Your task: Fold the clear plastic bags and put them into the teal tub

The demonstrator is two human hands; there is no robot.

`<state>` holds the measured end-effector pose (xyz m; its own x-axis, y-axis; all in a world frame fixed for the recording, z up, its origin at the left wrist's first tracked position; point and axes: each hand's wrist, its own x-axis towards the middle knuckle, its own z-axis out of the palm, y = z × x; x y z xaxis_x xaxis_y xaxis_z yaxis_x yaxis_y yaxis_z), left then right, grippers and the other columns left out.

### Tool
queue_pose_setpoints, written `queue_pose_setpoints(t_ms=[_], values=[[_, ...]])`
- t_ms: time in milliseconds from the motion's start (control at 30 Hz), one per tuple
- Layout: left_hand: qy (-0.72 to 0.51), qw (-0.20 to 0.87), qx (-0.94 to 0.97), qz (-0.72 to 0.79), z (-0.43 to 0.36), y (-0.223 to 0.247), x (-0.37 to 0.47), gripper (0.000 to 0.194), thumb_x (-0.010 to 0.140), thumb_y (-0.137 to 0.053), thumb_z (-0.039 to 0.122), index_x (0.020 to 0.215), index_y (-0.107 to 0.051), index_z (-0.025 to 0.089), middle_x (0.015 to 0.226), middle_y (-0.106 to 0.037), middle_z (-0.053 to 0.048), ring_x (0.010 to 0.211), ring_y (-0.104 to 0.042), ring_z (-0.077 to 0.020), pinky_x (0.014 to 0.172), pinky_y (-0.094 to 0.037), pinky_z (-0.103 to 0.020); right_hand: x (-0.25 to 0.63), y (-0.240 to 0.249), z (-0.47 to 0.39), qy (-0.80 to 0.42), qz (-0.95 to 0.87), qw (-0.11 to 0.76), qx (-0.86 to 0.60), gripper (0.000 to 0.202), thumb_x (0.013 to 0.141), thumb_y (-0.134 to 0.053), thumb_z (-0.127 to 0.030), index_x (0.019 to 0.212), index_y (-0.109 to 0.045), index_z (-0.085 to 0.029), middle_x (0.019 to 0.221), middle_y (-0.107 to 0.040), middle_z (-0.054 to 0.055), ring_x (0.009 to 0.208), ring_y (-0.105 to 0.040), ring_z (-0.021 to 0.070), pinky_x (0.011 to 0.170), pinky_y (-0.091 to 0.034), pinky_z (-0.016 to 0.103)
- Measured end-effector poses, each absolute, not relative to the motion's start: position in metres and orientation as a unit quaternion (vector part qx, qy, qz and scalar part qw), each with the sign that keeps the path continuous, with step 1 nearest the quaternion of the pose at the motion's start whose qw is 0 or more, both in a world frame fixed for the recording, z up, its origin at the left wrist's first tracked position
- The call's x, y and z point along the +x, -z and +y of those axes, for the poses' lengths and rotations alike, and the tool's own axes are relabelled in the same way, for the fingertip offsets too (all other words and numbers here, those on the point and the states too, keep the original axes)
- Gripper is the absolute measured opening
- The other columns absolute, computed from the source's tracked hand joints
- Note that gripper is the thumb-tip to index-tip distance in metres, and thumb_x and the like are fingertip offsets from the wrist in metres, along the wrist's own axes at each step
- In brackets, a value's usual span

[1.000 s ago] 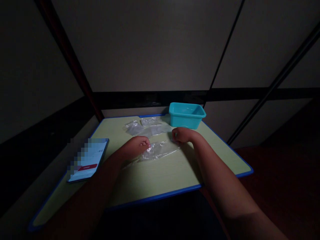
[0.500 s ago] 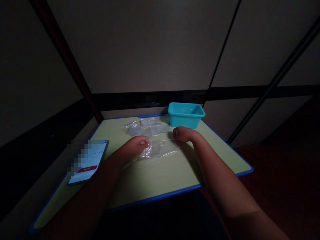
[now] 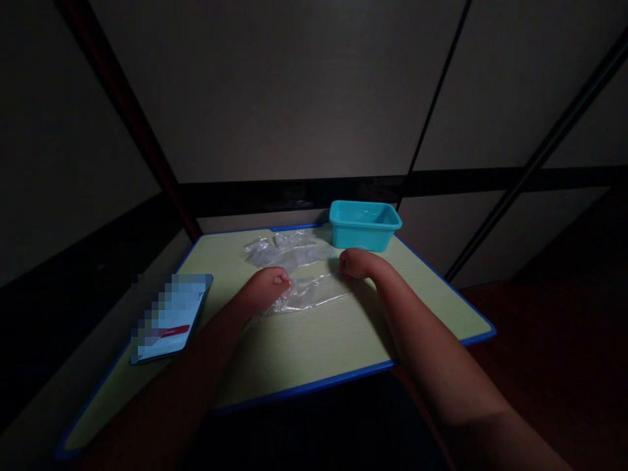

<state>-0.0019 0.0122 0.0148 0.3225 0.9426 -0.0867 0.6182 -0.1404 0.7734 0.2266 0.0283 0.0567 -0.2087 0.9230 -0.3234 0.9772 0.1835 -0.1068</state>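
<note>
A clear plastic bag [image 3: 314, 294] is stretched between my two hands, low over the table. My left hand [image 3: 269, 286] is closed on its left end, where the film is bunched. My right hand [image 3: 356, 263] pinches the right end, with the fingertips partly hidden from view. Behind the hands, more clear plastic bags [image 3: 294, 255] lie crumpled on the table. The turquoise plastic basket [image 3: 363, 237] stands just beyond my right hand, apart from it.
The pale yellow table [image 3: 314, 353] has a blue edge. A tablet or large phone [image 3: 184, 307] with a lit screen lies at the left, beside my left forearm. Cabinet panels [image 3: 294, 91] rise right behind the table.
My left hand has shifted very slightly left, and the bunched plastic by it looks a little flatter. My right hand stays almost in place.
</note>
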Motion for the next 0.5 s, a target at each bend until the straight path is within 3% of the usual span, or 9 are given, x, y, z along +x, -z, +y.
queue_pose_setpoints(t_ms=[300,500], values=[[-0.171,0.193,0.792,0.554,0.0085,-0.0214,-0.0024,0.015,0.072,-0.048,0.029,0.063,-0.054,0.018,0.060,-0.053,0.001,0.060,-0.050,-0.0137,0.053,-0.030,-0.023,0.2255,-0.0544,0.0318,0.141,0.749,0.094,0.641,0.023,0.075,-0.055,-0.019,0.088,-0.072,-0.010,0.085,-0.070,0.012,0.074,-0.064,0.0198,0.063,-0.043,0.023],[-0.148,0.167,0.803,0.552,0.0088,-0.0228,-0.0024,0.017,0.073,-0.049,0.031,0.063,-0.054,0.018,0.060,-0.052,0.001,0.059,-0.048,-0.0144,0.054,-0.029,-0.024,0.2277,-0.0513,0.0330,0.155,0.742,0.085,0.646,0.023,0.077,-0.056,-0.021,0.091,-0.071,-0.011,0.086,-0.071,0.012,0.074,-0.064,0.0190,0.060,-0.043,0.021]])
